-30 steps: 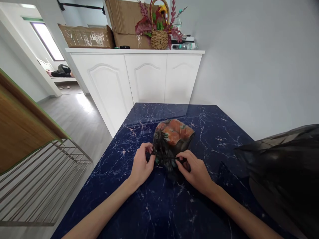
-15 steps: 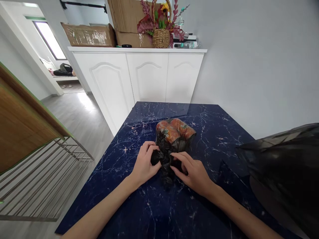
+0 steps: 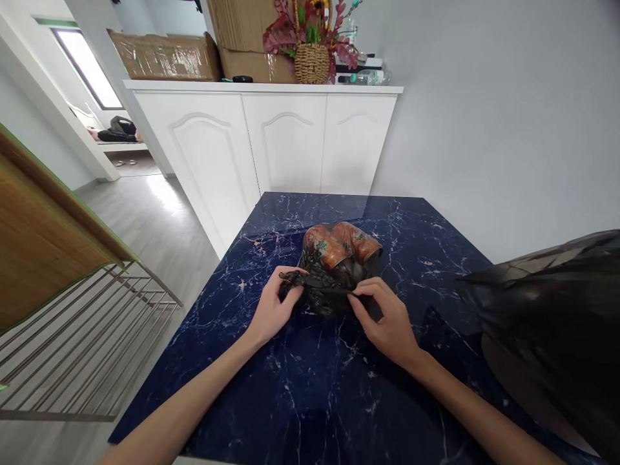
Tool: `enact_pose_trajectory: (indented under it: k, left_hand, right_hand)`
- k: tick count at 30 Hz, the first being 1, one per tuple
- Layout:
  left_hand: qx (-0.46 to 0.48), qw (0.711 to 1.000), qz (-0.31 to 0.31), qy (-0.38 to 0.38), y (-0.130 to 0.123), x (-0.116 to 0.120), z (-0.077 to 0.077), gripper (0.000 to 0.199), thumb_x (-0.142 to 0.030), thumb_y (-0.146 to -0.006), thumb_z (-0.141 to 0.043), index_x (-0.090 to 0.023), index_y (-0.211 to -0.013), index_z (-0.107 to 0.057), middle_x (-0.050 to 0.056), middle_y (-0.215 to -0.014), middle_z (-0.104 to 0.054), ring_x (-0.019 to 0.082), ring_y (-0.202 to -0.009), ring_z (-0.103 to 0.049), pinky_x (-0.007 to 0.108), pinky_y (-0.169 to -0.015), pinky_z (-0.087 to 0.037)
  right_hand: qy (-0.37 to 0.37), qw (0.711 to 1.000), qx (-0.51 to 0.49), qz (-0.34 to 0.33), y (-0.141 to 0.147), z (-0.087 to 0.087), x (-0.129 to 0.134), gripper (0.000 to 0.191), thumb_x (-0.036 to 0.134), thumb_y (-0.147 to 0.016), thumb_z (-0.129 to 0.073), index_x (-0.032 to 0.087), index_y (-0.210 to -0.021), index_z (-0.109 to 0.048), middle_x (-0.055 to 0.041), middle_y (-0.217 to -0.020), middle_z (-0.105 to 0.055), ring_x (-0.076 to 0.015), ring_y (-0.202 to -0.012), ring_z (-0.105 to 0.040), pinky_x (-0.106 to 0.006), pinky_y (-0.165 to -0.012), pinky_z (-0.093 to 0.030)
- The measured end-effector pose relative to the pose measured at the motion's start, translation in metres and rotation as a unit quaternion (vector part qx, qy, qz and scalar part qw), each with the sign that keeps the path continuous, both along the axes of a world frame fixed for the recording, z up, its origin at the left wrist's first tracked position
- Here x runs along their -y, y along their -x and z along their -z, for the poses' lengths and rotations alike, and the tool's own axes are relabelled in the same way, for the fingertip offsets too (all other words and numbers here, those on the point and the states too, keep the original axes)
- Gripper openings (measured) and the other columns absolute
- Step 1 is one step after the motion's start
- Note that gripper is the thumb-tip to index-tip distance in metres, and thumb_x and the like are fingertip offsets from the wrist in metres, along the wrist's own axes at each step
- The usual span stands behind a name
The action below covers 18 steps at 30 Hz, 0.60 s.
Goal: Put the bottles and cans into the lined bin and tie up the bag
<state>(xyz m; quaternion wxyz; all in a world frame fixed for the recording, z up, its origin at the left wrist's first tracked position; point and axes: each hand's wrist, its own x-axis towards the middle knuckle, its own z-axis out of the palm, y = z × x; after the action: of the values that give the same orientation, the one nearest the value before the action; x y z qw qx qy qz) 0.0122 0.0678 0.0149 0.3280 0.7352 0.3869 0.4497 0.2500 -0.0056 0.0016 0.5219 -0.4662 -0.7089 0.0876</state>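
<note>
A thin black plastic bag (image 3: 334, 284) lies on the dark blue marble-patterned table (image 3: 310, 374). Through its stretched film show several round orange fruits (image 3: 334, 248) with small printed stickers or labels; their exact kind is hard to make out. At the bag's near left side, my left hand (image 3: 278, 297) pinches a gathered strip of the plastic between thumb and fingers. Opposite it, my right hand (image 3: 385, 316) pinches the near right edge. Between the two hands the bag's mouth is drawn out sideways, its folds crumpled.
A large black plastic bag (image 3: 552, 310) bulges over the table's right side. Beyond the far edge stands a white cabinet (image 3: 285, 142) bearing cardboard boxes (image 3: 165, 57), a flower basket (image 3: 311, 63) and a plastic bottle (image 3: 368, 77). To the left is a metal rack (image 3: 92, 349).
My hands have moved apart, pulling the bunched black plastic out sideways between them. Both now pinch its edges, where before they were close together at the gathered neck.
</note>
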Motion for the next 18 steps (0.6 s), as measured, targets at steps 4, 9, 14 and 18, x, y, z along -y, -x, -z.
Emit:
enact_pose_trajectory:
  k: [4, 9, 14, 18]
  left_hand:
    - [-0.028, 0.997, 0.039, -0.064, -0.004, 0.010, -0.005, 0.015, -0.024, -0.090, -0.066, -0.023, -0.105, -0.069, 0.010, -0.115, -0.064, 0.027, -0.112, -0.065, 0.041, -0.102, -0.053]
    - [0.008, 0.999, 0.031, -0.010, -0.002, 0.011, -0.008, 0.008, -0.030, -0.090, -0.067, -0.023, -0.094, -0.068, 0.008, -0.110, -0.066, 0.026, -0.104, -0.063, 0.039, -0.096, -0.050]
    - [0.071, 0.994, -0.054, 0.060, 0.004, -0.004, 0.003, 0.024, -0.041, -0.102, -0.056, -0.023, -0.092, -0.069, 0.005, -0.095, -0.069, 0.024, -0.092, -0.063, 0.037, -0.089, -0.051]
    - [0.162, 0.973, -0.116, 0.116, 0.013, -0.022, 0.020, 0.035, -0.056, -0.100, -0.056, -0.024, -0.093, -0.067, 0.007, -0.094, -0.073, 0.026, -0.091, -0.068, 0.040, -0.085, -0.057]
  right_hand:
    - [-0.010, 0.990, 0.117, -0.080, 0.005, -0.002, 0.007, 0.029, 0.025, -0.101, -0.066, 0.027, -0.129, -0.059, -0.0105, -0.123, -0.068, -0.0144, -0.069, -0.064, -0.032, -0.065, -0.057]
    - [-0.038, 0.971, 0.216, -0.094, 0.006, 0.004, 0.007, 0.004, 0.023, -0.106, -0.059, 0.024, -0.105, -0.062, -0.0078, -0.113, -0.069, -0.0136, -0.069, -0.063, -0.031, -0.065, -0.052]
    - [-0.009, 0.989, 0.099, -0.113, 0.006, 0.002, 0.007, 0.007, 0.024, -0.108, -0.060, 0.025, -0.101, -0.061, -0.0068, -0.109, -0.060, -0.0109, -0.064, -0.054, -0.030, -0.057, -0.047]
    - [-0.004, 0.996, -0.011, -0.084, 0.007, -0.005, 0.008, 0.012, 0.020, -0.106, -0.060, 0.025, -0.095, -0.059, -0.0062, -0.106, -0.058, -0.0131, -0.069, -0.058, -0.031, -0.060, -0.053]
